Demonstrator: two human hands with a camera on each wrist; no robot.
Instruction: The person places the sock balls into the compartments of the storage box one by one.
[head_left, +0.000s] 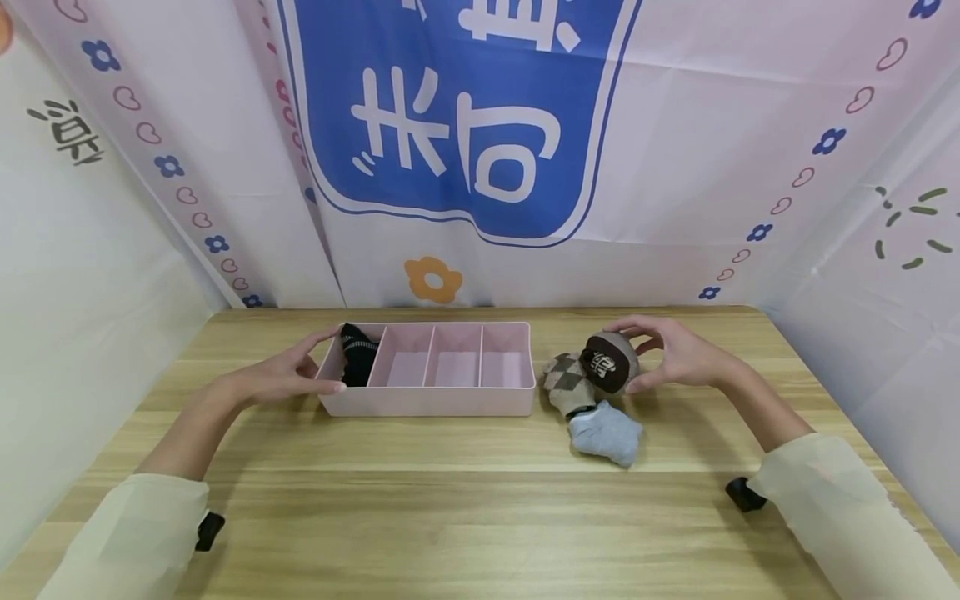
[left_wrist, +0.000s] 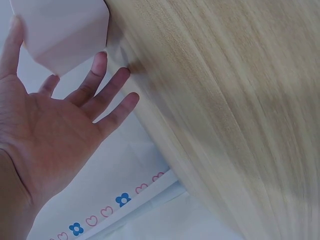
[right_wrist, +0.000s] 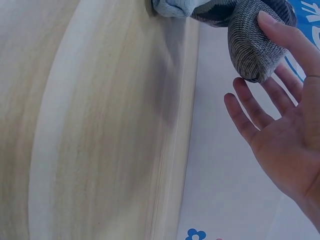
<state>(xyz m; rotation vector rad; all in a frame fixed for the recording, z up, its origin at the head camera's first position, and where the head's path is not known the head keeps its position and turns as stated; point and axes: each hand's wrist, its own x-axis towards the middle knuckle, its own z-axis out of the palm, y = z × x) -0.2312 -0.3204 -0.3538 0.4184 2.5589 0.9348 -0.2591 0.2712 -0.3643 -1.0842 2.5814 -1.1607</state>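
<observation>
A pale pink box with a row of compartments stands on the table, a black sock in its leftmost one. My left hand holds the box's left end between thumb at the front and index finger at the back; the other fingers spread loosely in the left wrist view. To the box's right, my right hand pinches a balled brown-grey sock with a dark patch and white lettering. Right against it lies a beige argyle sock ball, and a light grey-blue sock ball is nearest the front.
The wooden table backs onto a hanging printed cloth. White cloth walls rise along its left and right sides. Three box compartments show bare pink floors. A black strap end hangs by the right sleeve.
</observation>
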